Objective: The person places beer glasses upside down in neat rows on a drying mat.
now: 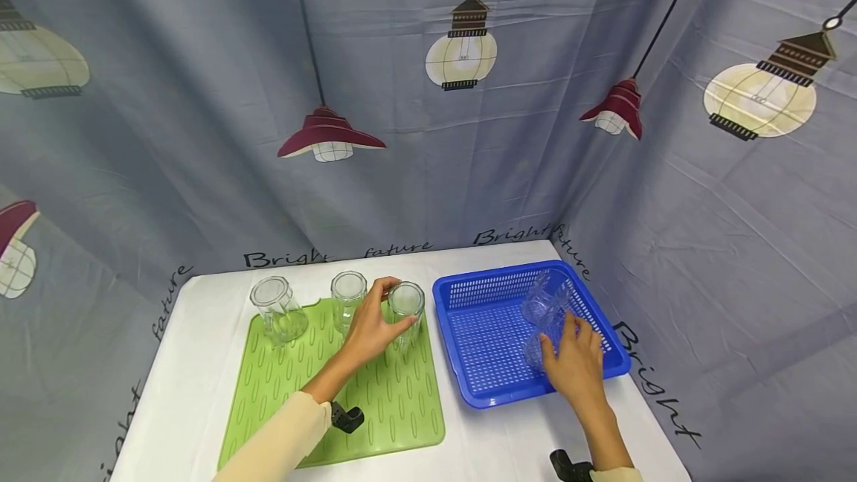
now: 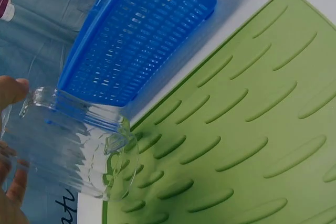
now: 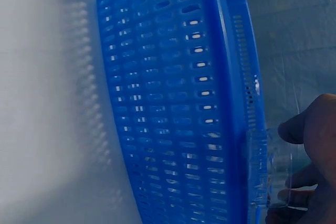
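Note:
My left hand [image 1: 372, 327] holds a clear drinking glass [image 1: 406, 300] upside down at the back right of the green drying mat [image 1: 361, 415]. In the left wrist view, thumb and fingers grip that glass [image 2: 68, 140] near its base, with its rim toward the mat. Two more glasses stand inverted there: one in the middle [image 1: 348, 288] and a wider one [image 1: 276, 307] at the back left corner. Over the blue basket [image 1: 462, 385], my right hand [image 1: 577, 363] grips a glass [image 3: 270, 169] that shows above the basket's edge in the right wrist view.
Inside the basket, another clear glass [image 1: 538, 300] sits toward the back right; the outlines there overlap. Mat and basket lie side by side on a white-covered table [image 1: 170, 385]. A grey curtain [image 1: 402, 192] with printed lamps hangs behind and on both sides.

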Demonstrator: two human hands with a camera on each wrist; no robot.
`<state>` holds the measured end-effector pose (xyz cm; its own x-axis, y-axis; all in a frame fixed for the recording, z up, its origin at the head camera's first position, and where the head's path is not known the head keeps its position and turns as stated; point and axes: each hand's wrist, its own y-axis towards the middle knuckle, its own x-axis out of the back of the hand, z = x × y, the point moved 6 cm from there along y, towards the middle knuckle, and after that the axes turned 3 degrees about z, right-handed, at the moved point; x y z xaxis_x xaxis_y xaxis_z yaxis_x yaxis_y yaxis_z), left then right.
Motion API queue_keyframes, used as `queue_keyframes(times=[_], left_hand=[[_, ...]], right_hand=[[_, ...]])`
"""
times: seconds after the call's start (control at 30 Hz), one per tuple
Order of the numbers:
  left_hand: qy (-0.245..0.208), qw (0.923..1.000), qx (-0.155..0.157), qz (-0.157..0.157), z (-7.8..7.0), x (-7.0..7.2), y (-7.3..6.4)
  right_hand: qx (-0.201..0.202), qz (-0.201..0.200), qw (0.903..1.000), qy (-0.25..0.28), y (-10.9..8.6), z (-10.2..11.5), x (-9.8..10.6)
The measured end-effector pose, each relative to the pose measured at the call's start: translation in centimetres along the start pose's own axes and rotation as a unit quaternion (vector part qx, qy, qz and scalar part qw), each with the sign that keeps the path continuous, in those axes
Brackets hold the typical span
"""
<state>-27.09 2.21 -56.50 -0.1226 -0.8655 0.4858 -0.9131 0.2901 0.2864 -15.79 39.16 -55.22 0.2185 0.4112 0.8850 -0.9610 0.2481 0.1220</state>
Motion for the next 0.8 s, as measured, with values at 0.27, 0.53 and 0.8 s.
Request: queue_keyframes(times=[0.27,0.53,0.8], left_hand=[[0.022,0.9997,-0.005,-0.012,0.1,-0.4,0.9],[0.030,0.9991,-0.022,-0.019,0.8,-0.9,1.7],[0.034,0.9988,-0.027,-0.023,1.0,-1.1,2.1]], right_hand=[[0.007,-0.006,0.9999,-0.006,-0.2,-0.2,-0.1],[0.005,-0.003,1.0000,-0.006,-0.2,-0.4,-0.3],[0.002,-0.005,1.0000,-0.001,-0.2,-0.6,-0.4]])
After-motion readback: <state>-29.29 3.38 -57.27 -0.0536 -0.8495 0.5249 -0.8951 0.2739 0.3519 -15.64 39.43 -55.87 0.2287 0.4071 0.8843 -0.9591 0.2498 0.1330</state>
